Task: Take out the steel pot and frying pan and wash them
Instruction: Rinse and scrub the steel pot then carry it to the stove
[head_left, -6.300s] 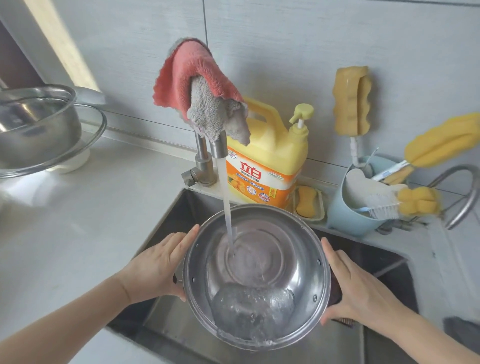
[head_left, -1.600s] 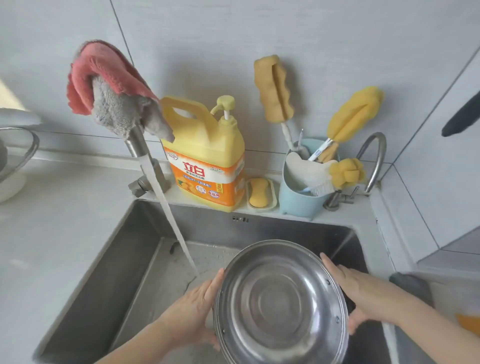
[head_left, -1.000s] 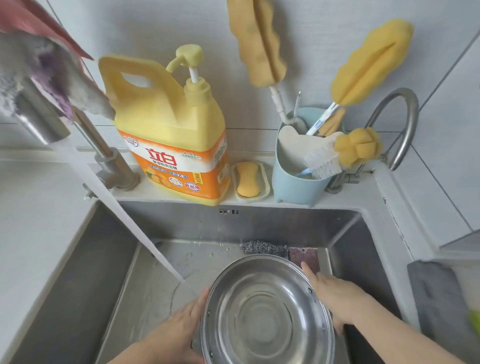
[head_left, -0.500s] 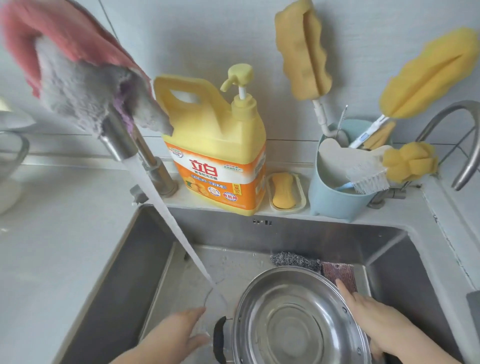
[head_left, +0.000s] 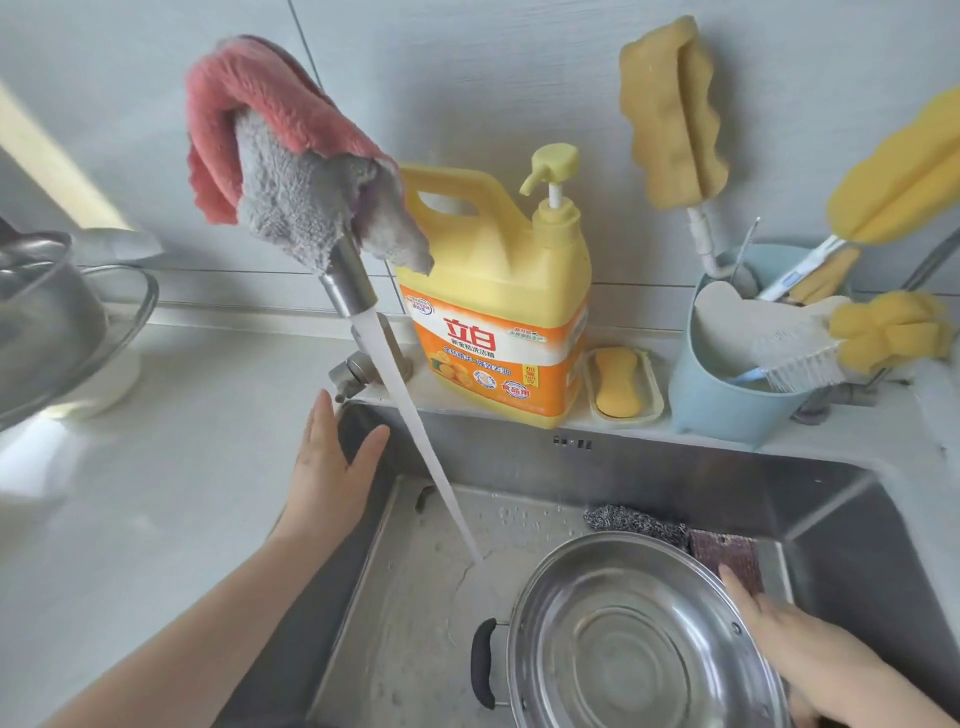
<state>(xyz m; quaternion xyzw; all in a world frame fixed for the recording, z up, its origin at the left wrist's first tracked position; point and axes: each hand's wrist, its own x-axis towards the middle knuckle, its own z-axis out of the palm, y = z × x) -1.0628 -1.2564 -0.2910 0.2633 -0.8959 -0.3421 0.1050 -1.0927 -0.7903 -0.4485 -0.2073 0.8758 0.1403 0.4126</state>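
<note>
The steel pot (head_left: 639, 639) sits low in the sink (head_left: 675, 467) at the right, its black side handle pointing left. My right hand (head_left: 810, 660) grips the pot's right rim. My left hand (head_left: 330, 467) is raised with fingers spread, empty, just below the tap's lever (head_left: 353, 374) at the sink's back left corner. Water streams from the tap (head_left: 348, 280) onto the sink floor, left of the pot. No frying pan can be made out for sure.
A pink and grey cloth (head_left: 280, 166) hangs over the tap. A yellow detergent bottle (head_left: 498, 301), a soap dish (head_left: 621, 384) and a blue holder of brushes (head_left: 727, 395) stand on the back ledge. Steel wool (head_left: 634, 522) and a scouring pad lie behind the pot. Steel bowls (head_left: 47, 322) are at far left.
My left hand let go of the pot and rose to the tap's lever. The pot has come to rest in the sink with my right hand still on its rim.
</note>
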